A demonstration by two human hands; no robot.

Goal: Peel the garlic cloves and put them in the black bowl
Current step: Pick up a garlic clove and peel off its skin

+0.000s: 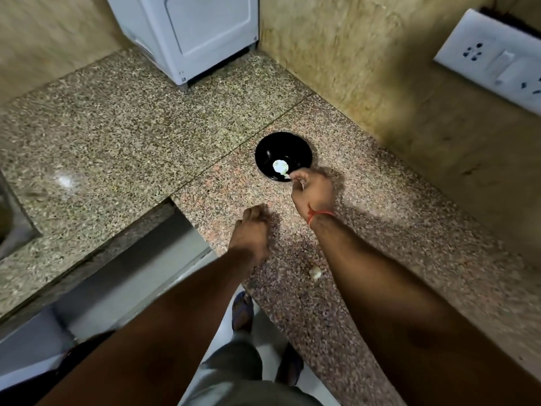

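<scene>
I see the black bowl (283,156) sitting flat on the speckled granite counter (117,136), near the corner where the two tan walls meet. Inside it lie pale peeled garlic cloves (280,167), bunched toward the near rim; they are too small and bright for me to read a long axis or which way they point. My right hand (313,189) hovers at that near rim with fingers curled together over a small white piece (287,176) at the bowl's edge, apparently pinching it, though motion blur keeps me from being sure. My left hand (251,232) rests over the counter nearer me, fingers curled under; whether it holds anything I cannot tell. One pale scrap (315,272) lies on the counter between my forearms. The counter edge cuts in a step just left of my left hand. A white appliance (199,36) stands at the far end, and a white socket plate (494,60) sits on the right wall. I can read no writing anywhere.
</scene>
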